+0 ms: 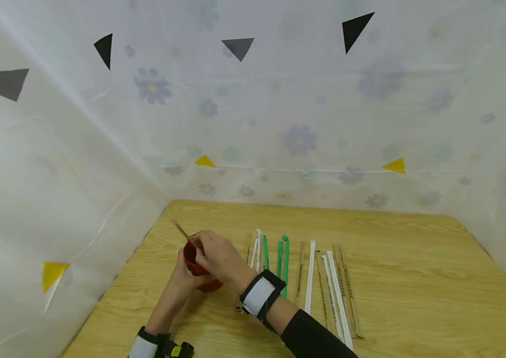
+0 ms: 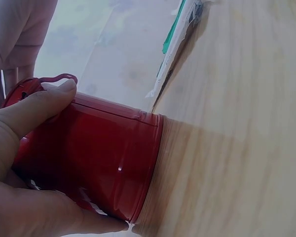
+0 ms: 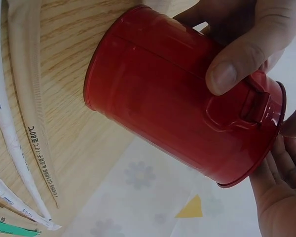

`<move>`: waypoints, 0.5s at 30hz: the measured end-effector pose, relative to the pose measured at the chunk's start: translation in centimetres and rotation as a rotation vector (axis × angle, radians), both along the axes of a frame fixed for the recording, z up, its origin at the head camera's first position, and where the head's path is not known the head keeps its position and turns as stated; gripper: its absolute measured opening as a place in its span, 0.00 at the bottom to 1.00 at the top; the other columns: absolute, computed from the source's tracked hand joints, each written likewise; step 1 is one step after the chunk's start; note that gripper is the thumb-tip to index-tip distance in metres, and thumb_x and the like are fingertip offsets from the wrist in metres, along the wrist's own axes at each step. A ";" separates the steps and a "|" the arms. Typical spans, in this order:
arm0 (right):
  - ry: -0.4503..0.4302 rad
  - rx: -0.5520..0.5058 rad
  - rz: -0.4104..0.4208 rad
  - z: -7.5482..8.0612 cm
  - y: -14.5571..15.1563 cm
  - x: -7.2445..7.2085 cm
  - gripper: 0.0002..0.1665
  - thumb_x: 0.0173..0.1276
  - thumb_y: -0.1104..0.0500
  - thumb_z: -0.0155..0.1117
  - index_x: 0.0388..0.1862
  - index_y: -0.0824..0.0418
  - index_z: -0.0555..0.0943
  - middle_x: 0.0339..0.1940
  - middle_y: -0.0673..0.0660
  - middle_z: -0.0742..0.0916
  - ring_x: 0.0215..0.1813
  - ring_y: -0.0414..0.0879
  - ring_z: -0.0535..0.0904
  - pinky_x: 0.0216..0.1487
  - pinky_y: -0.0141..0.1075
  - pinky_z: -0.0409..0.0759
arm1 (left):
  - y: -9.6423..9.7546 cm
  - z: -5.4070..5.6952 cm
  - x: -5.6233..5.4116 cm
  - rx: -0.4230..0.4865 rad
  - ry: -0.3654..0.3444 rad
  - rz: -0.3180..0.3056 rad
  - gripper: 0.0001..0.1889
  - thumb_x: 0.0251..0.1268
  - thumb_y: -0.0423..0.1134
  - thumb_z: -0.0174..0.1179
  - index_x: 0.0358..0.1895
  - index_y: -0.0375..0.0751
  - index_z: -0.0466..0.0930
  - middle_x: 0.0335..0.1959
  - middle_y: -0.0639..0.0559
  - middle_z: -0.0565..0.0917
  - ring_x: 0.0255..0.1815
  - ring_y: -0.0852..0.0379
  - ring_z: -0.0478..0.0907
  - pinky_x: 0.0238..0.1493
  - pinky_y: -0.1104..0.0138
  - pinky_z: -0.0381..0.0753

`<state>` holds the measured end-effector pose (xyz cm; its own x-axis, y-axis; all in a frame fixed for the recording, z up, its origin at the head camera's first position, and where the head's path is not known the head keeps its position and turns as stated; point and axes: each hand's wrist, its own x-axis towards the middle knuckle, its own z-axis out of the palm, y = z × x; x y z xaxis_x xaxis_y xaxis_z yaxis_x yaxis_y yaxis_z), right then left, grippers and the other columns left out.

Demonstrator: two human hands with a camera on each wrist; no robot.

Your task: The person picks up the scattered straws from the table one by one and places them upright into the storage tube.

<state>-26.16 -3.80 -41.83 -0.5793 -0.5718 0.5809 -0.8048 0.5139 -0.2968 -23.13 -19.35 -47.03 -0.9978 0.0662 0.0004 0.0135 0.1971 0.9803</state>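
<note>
A small red metal pail (image 1: 210, 286) stands at the left part of the table, its mouth toward the top left in the head view. My left hand (image 1: 183, 278) grips the pail from the side, the thumb (image 2: 47, 103) lying along its wall near the wire loop. At the pail's mouth, my right hand (image 1: 221, 256) pinches a brown paper-wrapped straw (image 1: 180, 229), which sticks out past the rim. The straw's other end is hidden by the hand and pail. In the right wrist view, the right hand's fingers (image 3: 286, 158) are by the rim.
To the right lies a row of wrapped straws: several brown ones (image 1: 299, 273), white ones (image 1: 310, 276) and green ones (image 1: 279, 258). The right forearm passes over part of the row. A pale flowered sheet (image 1: 297, 114) encloses the wooden table (image 1: 423, 278) at the back and sides.
</note>
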 end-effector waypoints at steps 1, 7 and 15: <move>-0.008 0.009 0.000 0.0 0.0 0.0 0.11 0.74 0.64 0.62 0.53 0.63 0.78 0.47 0.56 0.85 0.46 0.43 0.84 0.43 0.23 0.80 | 0.0 0.0 0.0 -0.002 0.000 0.003 0.53 0.58 0.37 0.76 0.78 0.47 0.44 0.76 0.39 0.57 0.74 0.39 0.62 0.70 0.45 0.66; -0.053 0.053 -0.023 0.4 0.1 0.4 0.13 0.75 0.64 0.61 0.57 0.63 0.78 0.50 0.57 0.85 0.48 0.44 0.84 0.45 0.24 0.80 | -0.1 0.0 -0.1 0.008 0.017 -0.016 0.51 0.58 0.35 0.76 0.77 0.47 0.48 0.74 0.41 0.61 0.72 0.42 0.64 0.70 0.47 0.67; -0.120 -0.004 -0.033 1.2 1.3 0.6 0.14 0.76 0.65 0.58 0.59 0.64 0.78 0.53 0.58 0.85 0.50 0.46 0.84 0.47 0.26 0.81 | 0.0 -0.4 -0.5 0.034 0.082 -0.079 0.45 0.56 0.34 0.77 0.74 0.53 0.59 0.70 0.49 0.71 0.69 0.47 0.70 0.65 0.59 0.74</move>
<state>-25.56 -2.46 -40.67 -0.6632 -0.5492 0.5085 -0.7462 0.5380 -0.3921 -23.61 -19.38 -47.46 -0.9860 0.1436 0.0851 0.1079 0.1588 0.9814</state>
